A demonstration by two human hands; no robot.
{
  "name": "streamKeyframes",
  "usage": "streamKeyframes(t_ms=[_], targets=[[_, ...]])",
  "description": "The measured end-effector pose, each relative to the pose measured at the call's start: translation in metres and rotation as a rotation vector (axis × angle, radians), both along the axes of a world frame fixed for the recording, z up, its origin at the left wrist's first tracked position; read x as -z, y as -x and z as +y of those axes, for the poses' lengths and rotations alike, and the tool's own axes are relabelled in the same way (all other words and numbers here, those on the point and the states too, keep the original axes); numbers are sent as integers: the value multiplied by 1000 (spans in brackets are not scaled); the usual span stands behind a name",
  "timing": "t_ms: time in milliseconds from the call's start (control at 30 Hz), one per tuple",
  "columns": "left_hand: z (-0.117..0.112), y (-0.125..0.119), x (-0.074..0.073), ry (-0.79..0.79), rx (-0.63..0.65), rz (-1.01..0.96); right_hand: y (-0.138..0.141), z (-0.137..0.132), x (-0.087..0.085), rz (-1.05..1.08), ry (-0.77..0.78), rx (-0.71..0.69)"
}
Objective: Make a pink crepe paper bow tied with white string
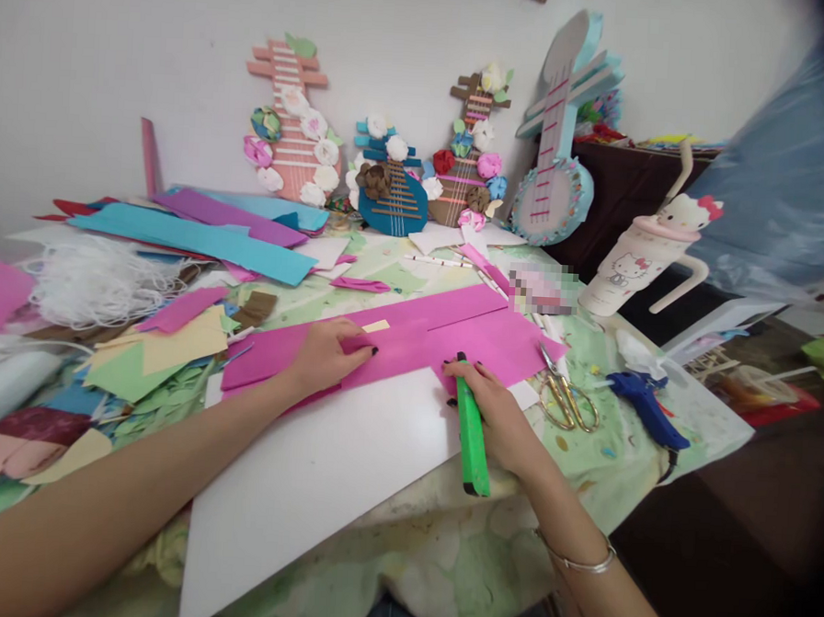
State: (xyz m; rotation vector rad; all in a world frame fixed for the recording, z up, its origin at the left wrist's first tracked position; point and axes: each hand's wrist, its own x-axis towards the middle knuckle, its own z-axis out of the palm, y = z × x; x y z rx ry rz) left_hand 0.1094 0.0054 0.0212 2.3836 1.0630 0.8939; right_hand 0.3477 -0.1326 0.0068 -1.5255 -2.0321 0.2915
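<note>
My right hand is closed around a green utility knife with black ends; its tip by the paper is hidden by my fingers. My left hand presses on a folded strip of bright pink paper, thumb and fingers apart. Beside its fingertips lies a small cream piece. The pink paper stretches across a white board, with a straight slit or edge running through its right part. Gold-handled scissors lie to the right of my right hand, their points touching or near the paper's right end.
Paper-flower instrument models lean along the wall. Coloured paper strips, white string and paper scraps crowd the left. A blue glue gun and a white tumbler with a straw stand near the table's right edge.
</note>
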Motion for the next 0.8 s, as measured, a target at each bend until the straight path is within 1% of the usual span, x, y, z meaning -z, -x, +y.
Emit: streamKeyframes(t_ms=[67,233,533,700,800], targets=[[2,0,0,30,-13,33,0,0,1,-4,1,2],[6,-1,5,113,-15,19,-1,0,2,-6,-3,0],[12,0,7,73,-100,79,0,1,1,-30,-1,3],[14,0,9,96,-103,40,-1,2,3,-31,-13,-7],[15,0,8,92,-109,59,-2,1,4,-35,-18,-5]])
